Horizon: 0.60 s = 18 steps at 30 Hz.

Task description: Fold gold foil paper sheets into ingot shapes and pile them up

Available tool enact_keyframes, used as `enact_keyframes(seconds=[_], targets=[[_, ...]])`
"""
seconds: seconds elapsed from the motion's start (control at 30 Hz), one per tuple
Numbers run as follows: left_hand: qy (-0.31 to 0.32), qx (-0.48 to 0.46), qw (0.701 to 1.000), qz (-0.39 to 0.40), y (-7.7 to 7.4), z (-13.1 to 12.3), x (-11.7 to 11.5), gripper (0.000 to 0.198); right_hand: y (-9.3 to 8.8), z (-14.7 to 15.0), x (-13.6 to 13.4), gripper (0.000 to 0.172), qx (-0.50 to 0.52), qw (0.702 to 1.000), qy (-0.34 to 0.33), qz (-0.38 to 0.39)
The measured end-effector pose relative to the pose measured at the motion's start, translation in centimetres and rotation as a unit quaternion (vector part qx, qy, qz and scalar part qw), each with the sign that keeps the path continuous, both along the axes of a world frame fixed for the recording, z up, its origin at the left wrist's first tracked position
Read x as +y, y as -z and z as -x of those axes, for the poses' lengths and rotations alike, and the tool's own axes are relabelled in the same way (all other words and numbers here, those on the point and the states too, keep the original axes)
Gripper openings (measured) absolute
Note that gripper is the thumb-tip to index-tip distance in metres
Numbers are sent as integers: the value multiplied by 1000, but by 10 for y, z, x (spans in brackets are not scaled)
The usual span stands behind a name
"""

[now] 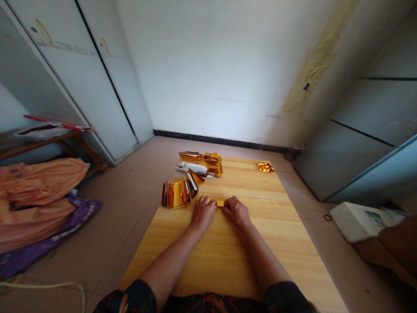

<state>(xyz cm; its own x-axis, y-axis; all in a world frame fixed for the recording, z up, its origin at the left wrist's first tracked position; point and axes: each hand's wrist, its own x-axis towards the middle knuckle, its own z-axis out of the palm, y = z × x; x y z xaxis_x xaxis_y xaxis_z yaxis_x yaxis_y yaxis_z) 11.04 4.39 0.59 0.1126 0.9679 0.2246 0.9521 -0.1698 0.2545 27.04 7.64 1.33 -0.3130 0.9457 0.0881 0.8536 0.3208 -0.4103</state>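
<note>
Between my two hands a small strip of gold foil paper (220, 203) lies low over the wooden table (228, 252). My left hand (204, 213) is closed on its left end, and my right hand (237, 211) pinches the right end; the fingertips are partly hidden. Just left of my left hand stands a curved, fanned stack of gold foil sheets (177, 193). Behind that, more gold foil sheets (213, 164) lie with a white packet (191, 167) among them. A folded gold foil piece (265, 167) rests near the table's far right corner.
Grey-white cabinets (81, 78) stand at the left, with an orange bag (39, 187) and a purple bag (74, 217) below. A white box (355, 221) is to the right of the table. A grey cabinet (352, 143) stands behind it, and a white wall (211, 65) lies ahead.
</note>
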Motion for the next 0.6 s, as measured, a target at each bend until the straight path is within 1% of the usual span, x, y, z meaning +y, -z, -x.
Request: enact_keyframes(seconds=[0.13, 0.3, 0.47, 0.6], targets=[[-3, 2, 1000, -10, -1, -1, 0, 22, 3, 0, -2, 11, -8, 1000, -9, -26], [-14, -17, 999, -27, 3, 0, 0, 21, 10, 3, -7, 14, -11, 997, -27, -71], [-64, -67, 996, -9, 5, -2, 2, 29, 18, 7, -10, 20, -5, 991, -37, -127], [-111, -134, 984, 32, 1, -8, 5, 40, 19, 7, -10, 24, 5, 987, -36, -154]])
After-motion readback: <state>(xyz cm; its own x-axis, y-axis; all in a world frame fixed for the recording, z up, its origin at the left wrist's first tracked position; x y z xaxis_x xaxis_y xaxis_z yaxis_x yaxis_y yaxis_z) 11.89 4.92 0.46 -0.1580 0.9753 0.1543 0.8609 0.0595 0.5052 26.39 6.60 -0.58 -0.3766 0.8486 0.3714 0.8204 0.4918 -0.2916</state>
